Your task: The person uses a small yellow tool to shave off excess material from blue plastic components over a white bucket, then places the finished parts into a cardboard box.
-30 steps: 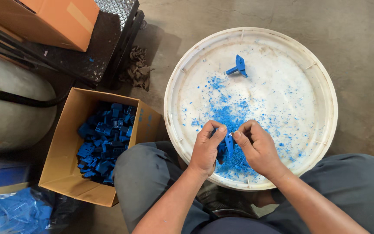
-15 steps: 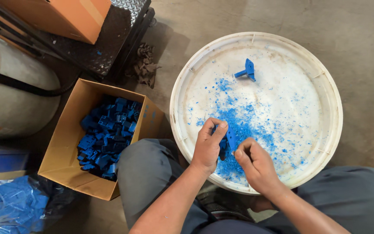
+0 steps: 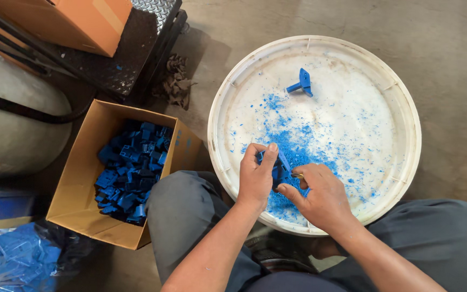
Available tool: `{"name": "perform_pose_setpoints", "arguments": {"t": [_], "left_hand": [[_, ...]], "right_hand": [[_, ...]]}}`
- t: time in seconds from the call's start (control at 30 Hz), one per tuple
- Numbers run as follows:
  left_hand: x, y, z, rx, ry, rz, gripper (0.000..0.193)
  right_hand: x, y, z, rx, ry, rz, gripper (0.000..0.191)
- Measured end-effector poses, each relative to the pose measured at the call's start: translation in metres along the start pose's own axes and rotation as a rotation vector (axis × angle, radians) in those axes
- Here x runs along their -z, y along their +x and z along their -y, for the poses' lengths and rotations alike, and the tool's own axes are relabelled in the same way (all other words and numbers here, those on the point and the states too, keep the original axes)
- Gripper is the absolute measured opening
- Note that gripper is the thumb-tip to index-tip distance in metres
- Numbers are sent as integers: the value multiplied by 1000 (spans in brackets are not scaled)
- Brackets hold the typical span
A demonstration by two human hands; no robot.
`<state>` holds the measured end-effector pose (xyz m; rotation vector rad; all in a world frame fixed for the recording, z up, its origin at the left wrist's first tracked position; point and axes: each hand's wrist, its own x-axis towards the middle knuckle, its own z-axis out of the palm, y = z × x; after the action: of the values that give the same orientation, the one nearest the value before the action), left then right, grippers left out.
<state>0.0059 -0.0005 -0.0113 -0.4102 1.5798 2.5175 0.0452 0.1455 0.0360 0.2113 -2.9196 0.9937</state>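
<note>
Leftmost, a plastic bag [image 3: 9,259] of blue pieces lies by a carton [image 3: 71,189] heaped with blue parts [image 3: 131,173]. Next comes the left hand [image 3: 256,176], fingers closed around a small blue part [image 3: 278,170] held just above the near edge of a white tub lid [image 3: 222,108]. The right hand [image 3: 320,194] pinches a slim tool (its working end is hidden, so I cannot tell what kind) against that part. Judging by how close the fingertips sit, a slip of the tool could nick the left thumb, or the part could pop loose into the shavings [image 3: 293,146]. It looks hard, moulded, dark blue, angular. Farther off, a lone blue piece [image 3: 302,84] rests on the lid.
</note>
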Motion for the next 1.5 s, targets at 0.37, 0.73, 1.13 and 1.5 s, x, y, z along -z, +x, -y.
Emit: {"name": "perform_pose_setpoints", "arguments": {"t": [0.37, 0.73, 1.13, 1.5], "left_hand": [[-2, 1, -7, 75, 32, -36, 33], [0, 2, -7, 59, 99, -42, 33], [3, 3, 3, -76, 375, -88, 38], [-2, -1, -9, 213, 205, -134, 33]], "right_hand": [[-6, 4, -7, 53, 9, 0, 42], [-6, 6, -8, 78, -20, 18, 44], [-15, 6, -18, 179, -88, 59, 39], [-6, 5, -12, 184, -13, -57, 47]]}}
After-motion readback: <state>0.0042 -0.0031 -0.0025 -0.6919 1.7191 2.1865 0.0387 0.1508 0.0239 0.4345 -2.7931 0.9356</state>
